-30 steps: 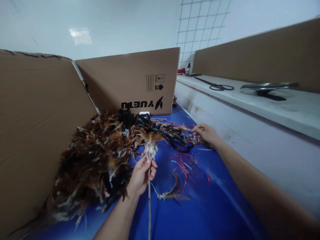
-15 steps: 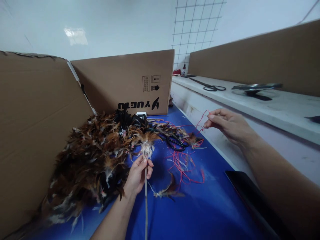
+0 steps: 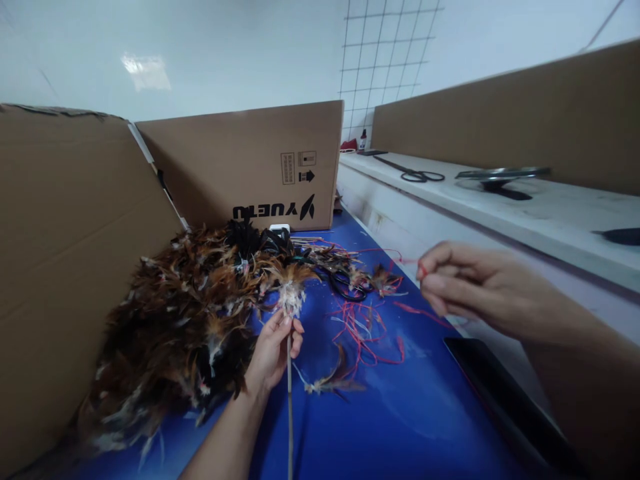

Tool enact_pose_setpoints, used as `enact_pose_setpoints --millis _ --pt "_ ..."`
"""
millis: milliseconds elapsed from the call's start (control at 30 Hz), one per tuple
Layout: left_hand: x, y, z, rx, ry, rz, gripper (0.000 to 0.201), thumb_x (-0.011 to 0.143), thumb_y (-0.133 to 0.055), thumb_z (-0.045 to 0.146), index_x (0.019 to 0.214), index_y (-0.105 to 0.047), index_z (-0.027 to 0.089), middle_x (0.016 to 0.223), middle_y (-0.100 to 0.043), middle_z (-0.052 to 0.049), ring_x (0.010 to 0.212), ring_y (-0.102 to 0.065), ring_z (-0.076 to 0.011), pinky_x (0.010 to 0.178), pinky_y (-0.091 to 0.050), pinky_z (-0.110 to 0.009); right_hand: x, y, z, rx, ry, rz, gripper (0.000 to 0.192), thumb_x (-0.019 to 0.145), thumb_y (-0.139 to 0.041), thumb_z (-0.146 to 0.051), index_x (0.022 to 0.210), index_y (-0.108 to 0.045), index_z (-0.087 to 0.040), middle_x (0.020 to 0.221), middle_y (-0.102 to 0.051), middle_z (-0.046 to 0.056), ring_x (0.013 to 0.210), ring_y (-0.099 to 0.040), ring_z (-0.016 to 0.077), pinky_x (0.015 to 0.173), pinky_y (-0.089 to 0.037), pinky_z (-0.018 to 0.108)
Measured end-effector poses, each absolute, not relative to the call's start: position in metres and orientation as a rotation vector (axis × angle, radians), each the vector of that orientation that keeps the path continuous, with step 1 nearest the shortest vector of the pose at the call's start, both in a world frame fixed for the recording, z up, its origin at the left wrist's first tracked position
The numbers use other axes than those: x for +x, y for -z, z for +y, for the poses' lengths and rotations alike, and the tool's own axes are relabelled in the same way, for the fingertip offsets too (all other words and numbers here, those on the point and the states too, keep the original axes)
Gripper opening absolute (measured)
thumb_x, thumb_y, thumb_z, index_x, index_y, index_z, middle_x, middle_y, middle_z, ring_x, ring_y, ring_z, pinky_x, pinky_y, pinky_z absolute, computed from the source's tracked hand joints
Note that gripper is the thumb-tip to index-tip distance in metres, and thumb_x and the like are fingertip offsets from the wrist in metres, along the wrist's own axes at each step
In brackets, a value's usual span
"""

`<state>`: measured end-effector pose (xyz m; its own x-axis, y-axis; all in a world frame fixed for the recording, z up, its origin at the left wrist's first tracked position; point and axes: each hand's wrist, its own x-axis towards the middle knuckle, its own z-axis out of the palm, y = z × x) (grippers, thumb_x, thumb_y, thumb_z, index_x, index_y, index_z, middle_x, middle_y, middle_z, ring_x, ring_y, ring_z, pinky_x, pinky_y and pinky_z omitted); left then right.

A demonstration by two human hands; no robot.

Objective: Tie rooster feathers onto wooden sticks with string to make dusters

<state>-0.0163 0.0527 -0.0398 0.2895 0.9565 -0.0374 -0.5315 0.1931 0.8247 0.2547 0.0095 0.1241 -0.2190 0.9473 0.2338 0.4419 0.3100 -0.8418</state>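
Partly blurred, right hand (image 3: 470,290) pinches red string (image 3: 400,260); left hand (image 3: 273,350) grips stick (image 3: 289,400), lower end cut off.

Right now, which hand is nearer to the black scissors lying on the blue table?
Left. The left hand, gripping a thin stick, sits just below-left of the black scissors. The right hand, pinching a red string, is raised farther off to their right.
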Motion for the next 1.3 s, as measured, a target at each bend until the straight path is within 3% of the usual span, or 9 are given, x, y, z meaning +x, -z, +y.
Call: enact_pose_setpoints --millis 100,200,300,400,633,833,933,1067,1300 --pt "-0.016 0.038 0.052 0.798 -1.157 0.645 0.018 0.080 -0.057 0.030 0.083 -0.047 0.015 0.073 -0.055 -0.001 0.045 -0.045 -0.0043 0.037 -0.030 -0.016 0.253 -0.116 -0.002 -1.282 -0.952 -2.101 0.012 0.081 -0.054 -0.037 0.079 -0.058 -0.026 0.054 -0.059 -0.002 0.044 -0.049 0.0118 0.039 -0.038 0.023" --pt "-0.016 0.038 0.052 0.786 -1.159 0.639 0.018 0.079 -0.058 0.030 0.082 -0.047 0.016 0.073 -0.055 -0.001 0.045 -0.046 -0.0047 0.037 -0.031 -0.016 0.263 -0.101 0.011 -1.256 -0.986 -2.375 0.016 0.084 -0.049 -0.034 0.085 -0.064 -0.027 0.076 -0.066 0.001 0.068 -0.060 0.0156 0.064 -0.048 0.027" --pt "-0.015 0.038 0.052 0.785 -1.156 0.633 0.018 0.079 -0.058 0.030 0.081 -0.047 0.016 0.072 -0.056 0.000 0.045 -0.046 -0.0047 0.037 -0.031 -0.016 0.287 -0.069 0.050 -1.402 -0.650 -2.327 0.022 0.083 -0.046 -0.030 0.093 -0.065 -0.025 0.097 -0.065 0.004 0.090 -0.059 0.0200 0.083 -0.044 0.033" --pt "-0.015 0.037 0.051 0.785 -1.151 0.634 0.018 0.078 -0.058 0.031 0.082 -0.048 0.016 0.072 -0.056 0.000 0.045 -0.046 -0.0048 0.037 -0.031 -0.016 0.313 -0.023 0.094 -1.643 -0.243 -2.229 0.026 0.074 -0.049 -0.014 0.093 -0.066 -0.022 0.099 -0.064 0.007 0.093 -0.058 0.0215 0.085 -0.043 0.034" --pt "-0.016 0.035 0.052 0.767 -1.175 0.640 0.021 0.076 -0.061 0.032 0.082 -0.048 0.016 0.071 -0.055 0.000 0.045 -0.046 -0.0049 0.036 -0.030 -0.016 0.335 0.040 0.137 -1.927 -0.221 -2.083 0.017 0.071 -0.053 -0.012 0.075 -0.067 -0.021 0.080 -0.068 0.006 0.075 -0.062 0.0202 0.068 -0.045 0.028" --pt "-0.016 0.037 0.052 0.775 -1.161 0.644 0.021 0.077 -0.060 0.032 0.082 -0.048 0.016 0.071 -0.056 0.000 0.045 -0.045 -0.0047 0.037 -0.030 -0.016 0.340 0.008 0.133 -1.825 -0.448 -1.942 0.030 0.084 -0.040 -0.036 0.079 -0.063 -0.017 0.071 -0.068 0.005 0.055 -0.059 0.0138 0.051 -0.045 0.024" --pt "-0.015 0.037 0.052 0.763 -1.152 0.642 0.022 0.075 -0.062 0.032 0.082 -0.048 0.016 0.071 -0.056 0.000 0.045 -0.045 -0.0048 0.037 -0.031 -0.016 0.330 -0.024 0.119 -1.622 -0.708 -1.715 0.031 0.080 -0.049 -0.043 0.081 -0.061 -0.015 0.072 -0.066 0.006 0.050 -0.054 0.0106 0.045 -0.041 0.022" --pt "-0.015 0.036 0.052 0.757 -1.153 0.641 0.023 0.075 -0.063 0.033 0.080 -0.048 0.016 0.071 -0.056 -0.001 0.045 -0.046 -0.0051 0.037 -0.031 -0.016 0.316 -0.059 0.101 -1.452 -0.950 -1.447 0.033 0.077 -0.056 -0.042 0.095 -0.058 -0.014 0.065 -0.064 0.005 0.049 -0.050 0.0092 0.044 -0.038 0.021" --pt "-0.016 0.038 0.052 0.778 -1.165 0.622 0.021 0.076 -0.061 0.032 0.082 -0.048 0.016 0.072 -0.056 0.000 0.045 -0.047 -0.0050 0.037 -0.031 -0.016 0.306 -0.092 0.088 -1.356 -1.062 -1.404 0.038 0.082 -0.050 -0.046 0.098 -0.058 -0.012 0.067 -0.066 0.008 0.051 -0.052 0.0111 0.046 -0.040 0.023"
